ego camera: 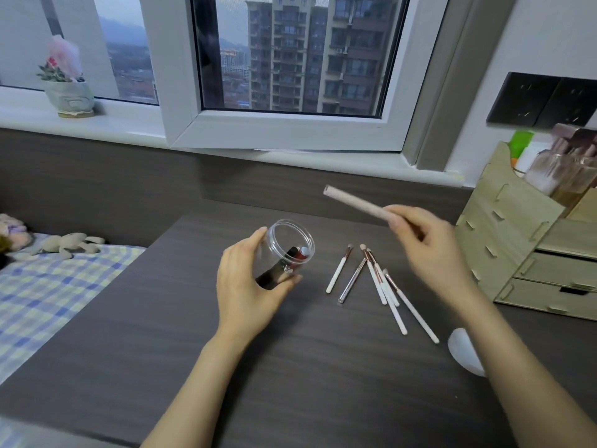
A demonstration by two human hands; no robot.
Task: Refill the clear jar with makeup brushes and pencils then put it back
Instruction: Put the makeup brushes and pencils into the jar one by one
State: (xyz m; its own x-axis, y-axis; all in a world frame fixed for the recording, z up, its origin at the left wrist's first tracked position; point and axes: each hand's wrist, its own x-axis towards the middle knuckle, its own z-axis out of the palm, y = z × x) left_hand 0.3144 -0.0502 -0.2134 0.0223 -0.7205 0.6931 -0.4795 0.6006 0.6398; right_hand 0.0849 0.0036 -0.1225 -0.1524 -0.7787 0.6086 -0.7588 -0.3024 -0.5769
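Observation:
My left hand (248, 279) grips the clear jar (289, 245), tilted so its open mouth faces up and right above the dark desk (290, 367). A dark tube and a red-tipped item lie inside it. My right hand (426, 250) holds a pale pink pencil (355, 202) in the air, to the right of and above the jar, its free end pointing up and left. Several white-handled makeup brushes (381, 282) lie fanned on the desk between my hands.
A wooden drawer organiser (529, 253) with bottles stands at the right. A white round object (465, 350) lies near my right forearm. A checked bed with soft toys (71, 244) borders the desk on the left. A potted flower (68, 88) sits on the windowsill.

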